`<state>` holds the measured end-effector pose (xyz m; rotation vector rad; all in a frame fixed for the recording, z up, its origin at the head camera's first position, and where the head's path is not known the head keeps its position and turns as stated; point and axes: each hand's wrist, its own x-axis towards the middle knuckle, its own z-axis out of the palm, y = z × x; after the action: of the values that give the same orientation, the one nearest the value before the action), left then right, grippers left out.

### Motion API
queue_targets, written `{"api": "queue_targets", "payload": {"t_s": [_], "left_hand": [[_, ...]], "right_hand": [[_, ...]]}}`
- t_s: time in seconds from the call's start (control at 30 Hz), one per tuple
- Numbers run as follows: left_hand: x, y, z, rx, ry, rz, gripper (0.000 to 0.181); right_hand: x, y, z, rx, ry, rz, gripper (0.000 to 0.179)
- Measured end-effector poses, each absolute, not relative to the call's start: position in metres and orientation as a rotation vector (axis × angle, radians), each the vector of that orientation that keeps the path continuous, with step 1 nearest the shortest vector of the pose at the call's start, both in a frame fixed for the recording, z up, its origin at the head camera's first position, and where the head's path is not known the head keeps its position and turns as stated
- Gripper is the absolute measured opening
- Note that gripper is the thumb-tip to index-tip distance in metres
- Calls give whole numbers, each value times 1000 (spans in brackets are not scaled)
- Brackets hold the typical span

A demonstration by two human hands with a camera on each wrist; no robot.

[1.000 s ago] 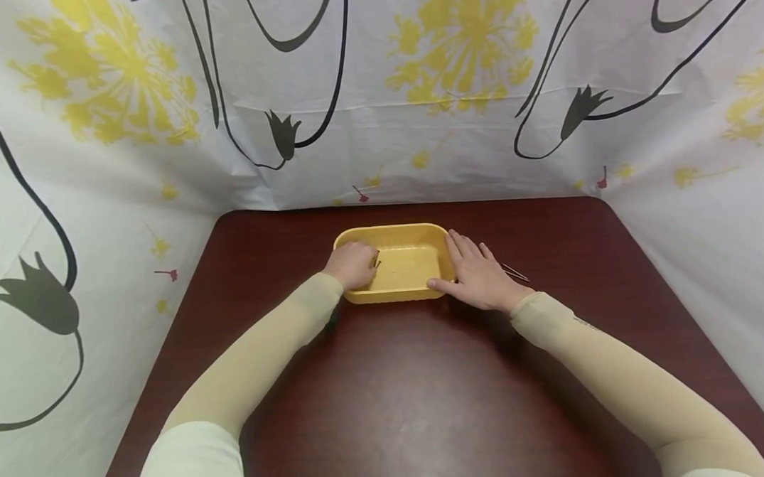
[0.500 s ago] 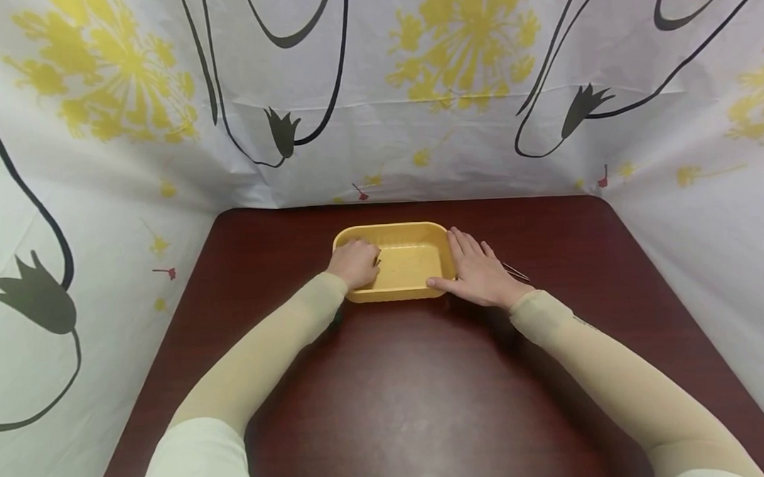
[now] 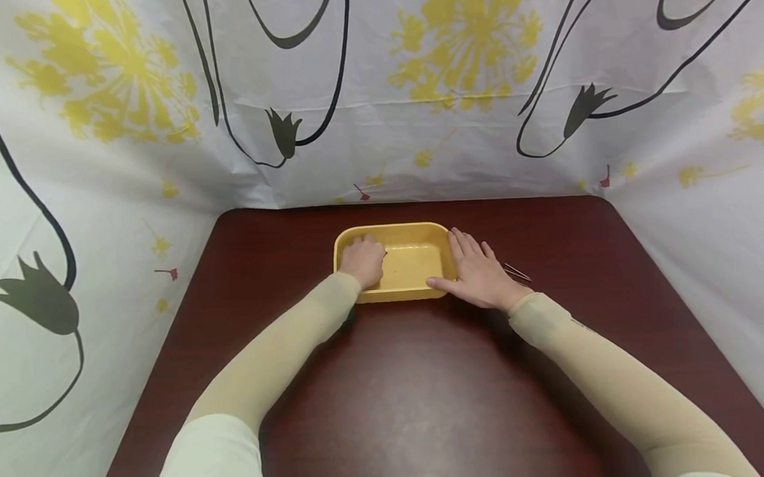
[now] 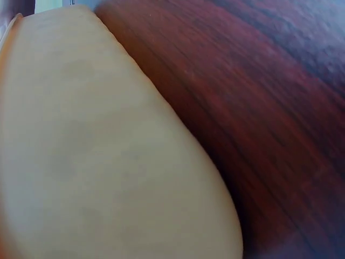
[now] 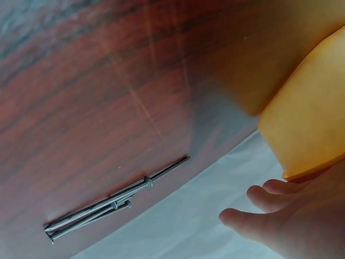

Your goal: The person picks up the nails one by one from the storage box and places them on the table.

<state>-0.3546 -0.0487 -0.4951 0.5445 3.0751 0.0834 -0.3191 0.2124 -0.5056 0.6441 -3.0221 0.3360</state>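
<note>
A yellow plastic tray [image 3: 394, 295] stands toward the back of the table. Inside its left end my left hand [image 3: 364, 260] is curled, and a small dark tip pokes out by the fingers; the fingertips and most of what they grip are hidden, though it looks like nails. My right hand [image 3: 481, 277] lies with straight fingers along the tray's right rim, thumb over the front corner. Several metal nails [image 5: 102, 203] lie in a loose bundle on the table just right of that hand. The left wrist view holds only the sleeve [image 4: 108, 140] and wood.
The dark red wooden table [image 3: 395, 394] has rounded back corners. A white patterned cloth [image 3: 378, 146] hangs around its back and sides. In the right wrist view, the tray's yellow wall [image 5: 312, 102] rises beside the right fingers.
My left hand has shifted slightly right inside the tray, and the thin dark pieces seen by its fingers are now mostly covered. The right hand and the tray have stayed put.
</note>
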Motion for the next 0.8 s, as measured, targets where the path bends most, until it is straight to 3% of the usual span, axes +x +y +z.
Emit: {"api": "queue_targets", "payload": {"t_s": [0.4, 0.8], "left_hand": [[-351, -42, -492, 482, 3026, 122, 14], [-350, -44, -486, 465, 2900, 183, 22]], "right_hand": [[-316, 211, -503, 639, -3011, 363, 119], [-316, 210, -505, 631, -3016, 404, 118]]}}
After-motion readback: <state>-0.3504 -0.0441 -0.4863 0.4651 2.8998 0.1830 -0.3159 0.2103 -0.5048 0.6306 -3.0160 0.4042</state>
